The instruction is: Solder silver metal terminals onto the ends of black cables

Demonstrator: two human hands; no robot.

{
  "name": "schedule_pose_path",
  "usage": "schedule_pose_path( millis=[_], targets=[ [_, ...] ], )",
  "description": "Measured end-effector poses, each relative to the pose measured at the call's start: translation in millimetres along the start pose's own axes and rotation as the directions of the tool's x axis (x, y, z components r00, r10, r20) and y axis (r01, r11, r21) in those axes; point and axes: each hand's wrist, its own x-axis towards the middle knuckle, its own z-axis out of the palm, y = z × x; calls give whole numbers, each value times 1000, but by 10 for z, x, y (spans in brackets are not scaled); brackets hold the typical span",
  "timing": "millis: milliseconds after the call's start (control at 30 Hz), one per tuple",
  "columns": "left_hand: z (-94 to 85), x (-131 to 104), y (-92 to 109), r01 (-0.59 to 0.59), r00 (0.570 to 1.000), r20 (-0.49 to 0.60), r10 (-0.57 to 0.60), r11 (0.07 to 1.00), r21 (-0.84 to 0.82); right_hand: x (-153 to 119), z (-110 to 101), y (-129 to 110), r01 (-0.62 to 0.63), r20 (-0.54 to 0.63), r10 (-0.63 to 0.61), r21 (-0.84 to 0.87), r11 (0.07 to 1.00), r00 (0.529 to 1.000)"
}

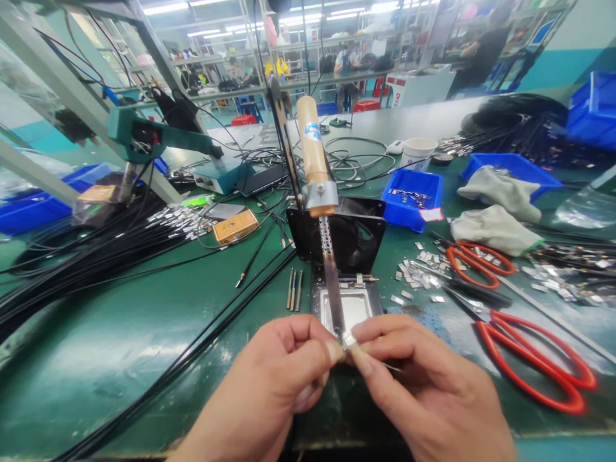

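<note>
- Pretty bright overall, lit from white tube lights point(166, 9) high up beyond the left hand point(269, 378) and right hand point(428, 378)
- Throws a milky glare patch on the green tabletop point(106, 359) left of the left hand, plus paler shine right of the right hand
- Goes properly dark between and just below both hands
- Gets hazy and washed out way beyond the hands, with shelving point(202, 61) kinda mushy
- Stretches toward the edges, wide-lens style, with a slanting metal frame point(52, 61) up and left of the left hand

Glossy green tabletop point(221, 301), smooth-looking.
</note>
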Motion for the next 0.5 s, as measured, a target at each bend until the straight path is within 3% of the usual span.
schedule_pose_path(
  millis=[167, 500],
  targets=[
    [5, -18, 22, 3, 1000, -12, -3, 1000, 14, -3, 23, 3, -10, -43, 12, 40, 999, 999],
    [-10, -113, -56, -9, 998, -59, 14, 996, 85, -33, 22, 8, -7, 33, 4, 92, 996, 999]
  ],
)
